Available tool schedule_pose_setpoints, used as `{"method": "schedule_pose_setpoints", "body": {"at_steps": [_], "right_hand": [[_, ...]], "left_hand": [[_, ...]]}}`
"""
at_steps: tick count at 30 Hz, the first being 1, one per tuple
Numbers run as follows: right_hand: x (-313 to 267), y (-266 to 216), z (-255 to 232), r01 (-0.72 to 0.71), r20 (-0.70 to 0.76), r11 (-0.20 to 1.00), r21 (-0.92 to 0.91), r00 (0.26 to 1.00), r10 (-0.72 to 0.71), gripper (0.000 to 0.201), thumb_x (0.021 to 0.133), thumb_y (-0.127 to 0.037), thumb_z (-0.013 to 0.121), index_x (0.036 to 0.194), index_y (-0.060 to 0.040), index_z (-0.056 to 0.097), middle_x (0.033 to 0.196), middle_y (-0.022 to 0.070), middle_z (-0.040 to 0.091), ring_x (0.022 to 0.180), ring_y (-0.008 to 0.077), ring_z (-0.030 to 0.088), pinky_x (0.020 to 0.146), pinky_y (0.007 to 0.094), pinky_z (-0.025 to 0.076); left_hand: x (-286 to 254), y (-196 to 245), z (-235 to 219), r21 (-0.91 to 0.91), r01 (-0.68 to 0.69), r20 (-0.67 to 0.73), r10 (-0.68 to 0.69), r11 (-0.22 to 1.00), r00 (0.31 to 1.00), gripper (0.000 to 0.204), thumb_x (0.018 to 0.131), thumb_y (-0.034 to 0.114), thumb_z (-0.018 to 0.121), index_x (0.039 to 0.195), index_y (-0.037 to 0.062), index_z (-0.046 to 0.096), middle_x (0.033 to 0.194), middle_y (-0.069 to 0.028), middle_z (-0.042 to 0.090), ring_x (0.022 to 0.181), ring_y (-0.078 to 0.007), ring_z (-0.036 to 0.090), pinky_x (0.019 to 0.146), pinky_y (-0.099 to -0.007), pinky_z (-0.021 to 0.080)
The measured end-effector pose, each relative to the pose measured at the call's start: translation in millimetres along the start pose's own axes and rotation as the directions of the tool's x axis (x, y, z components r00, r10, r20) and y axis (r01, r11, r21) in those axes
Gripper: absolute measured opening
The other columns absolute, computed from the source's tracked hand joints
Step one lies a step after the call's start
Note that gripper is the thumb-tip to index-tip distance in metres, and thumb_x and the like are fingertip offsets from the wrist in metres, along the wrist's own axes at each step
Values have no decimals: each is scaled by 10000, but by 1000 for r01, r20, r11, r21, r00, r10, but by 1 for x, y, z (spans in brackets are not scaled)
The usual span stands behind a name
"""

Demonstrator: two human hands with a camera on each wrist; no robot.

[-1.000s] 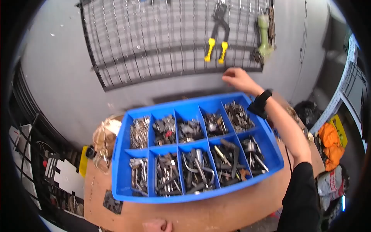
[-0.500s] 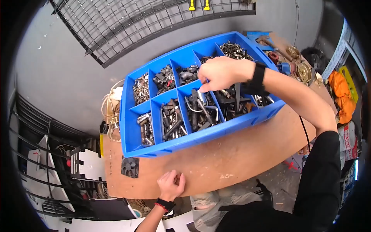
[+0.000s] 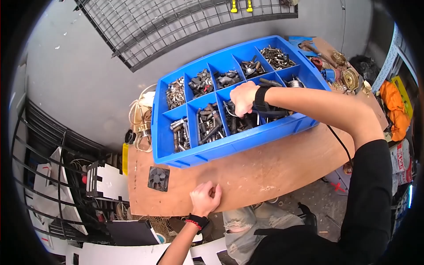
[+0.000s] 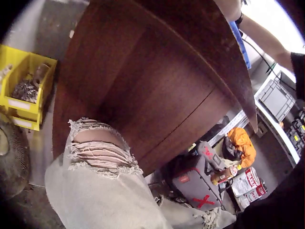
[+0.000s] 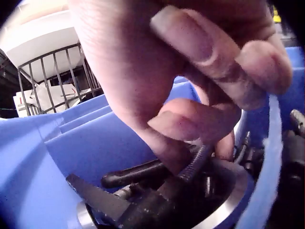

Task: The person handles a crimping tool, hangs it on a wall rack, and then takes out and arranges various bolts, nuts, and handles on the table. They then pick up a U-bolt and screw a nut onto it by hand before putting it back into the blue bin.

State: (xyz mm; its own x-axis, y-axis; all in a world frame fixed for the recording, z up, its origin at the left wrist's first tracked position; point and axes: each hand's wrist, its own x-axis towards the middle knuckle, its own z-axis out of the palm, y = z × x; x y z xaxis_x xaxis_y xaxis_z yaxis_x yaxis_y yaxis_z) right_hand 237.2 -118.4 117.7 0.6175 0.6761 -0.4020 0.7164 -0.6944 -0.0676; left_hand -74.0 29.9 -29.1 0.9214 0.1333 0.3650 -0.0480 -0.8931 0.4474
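Note:
My right hand [image 3: 244,98] reaches down into a front-row middle compartment of the blue divided bin [image 3: 229,145]. In the right wrist view its curled fingers [image 5: 183,126] come right down to a dark metal part with a coil spring [image 5: 194,163]; I cannot tell whether they pinch it. A curved shiny metal band [image 5: 233,202] lies close by among black tools. Other compartments hold small fittings [image 3: 176,93], sockets [image 3: 180,134] and mixed metal pieces. My left hand [image 3: 206,198] rests loosely curled at the table's front edge, holding nothing.
A small black fan [image 3: 158,179] lies on the wooden table [image 3: 265,170] left of my left hand. Brass parts [image 3: 350,78] sit right of the bin, with orange cloth [image 3: 392,108] beyond. A wire grid [image 3: 176,28] hangs on the wall behind. A yellow bin [image 4: 29,113] stands low at left.
My right hand has come from beyond the bin's far right corner, over its middle, down into the front-row compartment. The head view has tilted down. My left hand stays at the table's front edge.

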Motion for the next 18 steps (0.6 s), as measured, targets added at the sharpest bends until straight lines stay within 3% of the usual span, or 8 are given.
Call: {"method": "schedule_pose_setpoints", "body": {"at_steps": [2,5,6,9,10,14,18], "right_hand": [[-2,2,5,29,-83,999,23,996,-27,171,621,-244,705,566,-81,703,633,58,701,673,221,706,638,375,532],[-16,4,-1,5,-184,978,208,982,34,177,621,-237,707,568,-68,693,608,77,684,603,214,691,582,357,528],[-27,1,-12,-28,-161,955,296,984,79,159,675,-229,716,611,-84,703,619,48,689,556,178,667,543,325,523],[-26,20,-16,196,-241,799,568,968,-67,123,758,-119,688,732,0,706,684,104,704,571,182,691,472,288,522],[-31,23,-17,258,-292,775,577,951,-99,118,812,-87,689,840,28,680,734,122,704,608,183,706,457,288,523],[-61,21,-21,499,-545,618,607,828,-133,209,893,-169,700,947,9,607,822,101,681,657,176,709,433,292,489],[-120,-3,-29,605,-677,539,587,731,-84,222,914,-207,693,957,-9,604,843,89,677,670,163,701,444,263,472]], "left_hand": [[0,-1,0,-6,-5,-1,5,1000,1000,300,844,196,690,622,89,518,545,-68,514,508,-271,540,477,-398,417],[-1,-1,-1,-14,-6,1,6,1000,1000,307,848,197,688,616,86,518,540,-70,515,508,-275,540,480,-401,419],[-1,-1,-1,-17,-6,2,6,1000,1000,310,849,197,687,614,86,519,539,-71,515,508,-277,541,481,-403,420],[-1,0,-2,-36,-2,3,2,999,1000,312,851,196,685,611,84,519,534,-74,518,510,-280,544,484,-406,424],[-1,0,-3,-34,-3,4,3,999,1000,312,851,197,684,612,83,519,533,-74,518,512,-281,546,485,-406,426],[-2,-1,-2,-32,-3,3,4,999,1000,311,853,203,683,616,83,522,532,-75,519,516,-282,552,490,-407,433],[-5,-2,-1,-55,-13,-17,12,998,1000,294,854,209,683,633,87,532,543,-75,528,519,-281,556,492,-405,435]]}}
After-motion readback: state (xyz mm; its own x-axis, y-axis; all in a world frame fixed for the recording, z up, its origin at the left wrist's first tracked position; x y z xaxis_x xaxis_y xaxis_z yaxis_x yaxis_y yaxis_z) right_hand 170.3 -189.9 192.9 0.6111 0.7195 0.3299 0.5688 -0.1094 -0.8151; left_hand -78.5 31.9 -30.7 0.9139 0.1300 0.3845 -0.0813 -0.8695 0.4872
